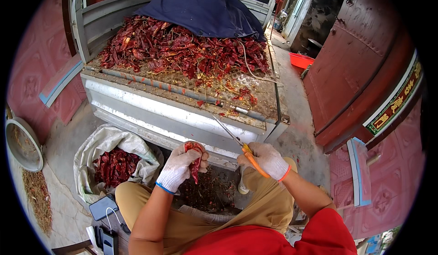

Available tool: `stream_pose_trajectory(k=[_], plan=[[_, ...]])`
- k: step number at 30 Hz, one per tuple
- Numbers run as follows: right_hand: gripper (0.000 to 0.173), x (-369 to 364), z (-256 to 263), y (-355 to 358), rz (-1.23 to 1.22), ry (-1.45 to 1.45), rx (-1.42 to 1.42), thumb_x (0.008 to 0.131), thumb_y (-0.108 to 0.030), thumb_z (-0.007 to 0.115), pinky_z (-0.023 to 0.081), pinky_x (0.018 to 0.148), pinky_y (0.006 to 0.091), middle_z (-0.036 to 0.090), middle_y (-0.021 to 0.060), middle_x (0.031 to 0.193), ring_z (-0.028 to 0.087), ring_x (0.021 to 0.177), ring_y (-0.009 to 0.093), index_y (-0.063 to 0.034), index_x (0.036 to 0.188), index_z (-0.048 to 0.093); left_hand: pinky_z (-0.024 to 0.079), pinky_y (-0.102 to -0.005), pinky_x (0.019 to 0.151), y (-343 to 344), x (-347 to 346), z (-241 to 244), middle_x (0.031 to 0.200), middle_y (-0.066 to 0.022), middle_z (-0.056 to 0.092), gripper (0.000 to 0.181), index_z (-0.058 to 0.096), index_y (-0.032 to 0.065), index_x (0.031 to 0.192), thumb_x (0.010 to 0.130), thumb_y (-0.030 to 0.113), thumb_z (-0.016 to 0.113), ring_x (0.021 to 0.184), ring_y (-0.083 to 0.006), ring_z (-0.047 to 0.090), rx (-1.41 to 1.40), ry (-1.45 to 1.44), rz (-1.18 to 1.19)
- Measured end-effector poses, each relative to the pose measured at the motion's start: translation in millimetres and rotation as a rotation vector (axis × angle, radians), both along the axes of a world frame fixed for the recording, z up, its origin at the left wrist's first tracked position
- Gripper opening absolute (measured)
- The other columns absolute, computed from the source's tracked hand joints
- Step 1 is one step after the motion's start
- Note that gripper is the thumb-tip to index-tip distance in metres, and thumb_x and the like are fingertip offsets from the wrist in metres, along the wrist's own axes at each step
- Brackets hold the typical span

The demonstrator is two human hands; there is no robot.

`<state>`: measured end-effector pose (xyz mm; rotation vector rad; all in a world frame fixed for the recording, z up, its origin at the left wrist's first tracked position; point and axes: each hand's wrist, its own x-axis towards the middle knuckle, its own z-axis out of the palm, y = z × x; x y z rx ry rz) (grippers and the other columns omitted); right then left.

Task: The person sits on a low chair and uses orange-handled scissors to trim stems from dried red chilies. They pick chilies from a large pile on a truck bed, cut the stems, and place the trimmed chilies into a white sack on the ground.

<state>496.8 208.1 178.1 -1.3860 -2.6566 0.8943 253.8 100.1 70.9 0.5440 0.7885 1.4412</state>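
White knit gloves cover both of my hands. My left hand (186,162) is closed around dried red chili peppers (195,169), one hanging below the fingers. In my right hand (265,160) are scissors with orange and yellow handles (251,159), their blades pointing up and left over the truck bed's lowered edge. A big heap of dried red chilies (184,50) lies on the truck bed (253,108), partly under a dark blue cloth (208,14). To the left of my knee, a white woven sack (119,137) stands rolled down, with dried chilies (116,166) inside.
A smartphone (103,207) and a cabled device (108,243) lie at lower left. A metal basin (24,145) stands by the left wall. Chili stems and scraps (208,190) cover the ground between my legs. A red basin (301,60) sits near the maroon metal door (352,56).
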Motion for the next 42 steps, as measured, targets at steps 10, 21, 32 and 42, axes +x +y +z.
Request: stream_pose_trajectory(k=[10, 21, 32, 42], plan=[[0.026, -95.4, 43.8, 214.0, -0.060, 0.263, 0.624, 0.093, -0.027, 0.058, 0.049, 0.076, 0.0459, 0.066, 0.0235, 0.095, 0.064, 0.089, 0.041, -0.0027, 0.103, 0.058, 0.061, -0.0389, 0.070, 7.7, -4.6, -10.4, 0.092, -0.0161, 0.066, 0.022, 0.058, -0.0044, 0.102, 0.082, 0.004, 0.061, 0.073, -0.0237, 0.068, 0.033, -0.090, -0.031], [0.017, -152.0, 3.8, 297.3, -0.007, 0.392, 0.364, 0.096, -0.018, 0.056, 0.050, 0.073, 0.0373, 0.063, 0.0140, 0.091, 0.061, 0.081, 0.030, -0.0015, 0.097, 0.055, 0.060, -0.0372, 0.074, 14.9, -15.9, -12.3, 0.088, -0.0102, 0.060, 0.027, 0.059, -0.0027, 0.112, 0.087, 0.007, 0.062, 0.070, -0.0169, 0.062, 0.078, -0.157, 0.027], [0.016, -153.9, 28.7, 260.1, 0.040, -0.030, 0.550, 0.096, -0.017, 0.056, 0.049, 0.075, 0.0408, 0.066, 0.0157, 0.097, 0.063, 0.086, 0.031, -0.0028, 0.103, 0.057, 0.062, -0.0424, 0.073, 12.8, -12.5, -22.0, 0.104, -0.0200, 0.066, 0.025, 0.059, -0.0032, 0.110, 0.092, 0.013, 0.061, 0.080, -0.0265, 0.070, 0.105, -0.248, 0.036], [0.033, -119.5, 53.0, 234.4, -0.014, 0.517, 0.394, 0.078, -0.019, 0.077, 0.050, 0.069, 0.0359, 0.064, 0.0095, 0.083, 0.063, 0.074, 0.021, -0.0007, 0.098, 0.059, 0.062, -0.0458, 0.076, 15.0, -11.6, -22.3, 0.106, -0.0200, 0.067, 0.027, 0.059, -0.0023, 0.112, 0.092, 0.016, 0.064, 0.085, -0.0284, 0.071, 0.114, -0.255, 0.044]])
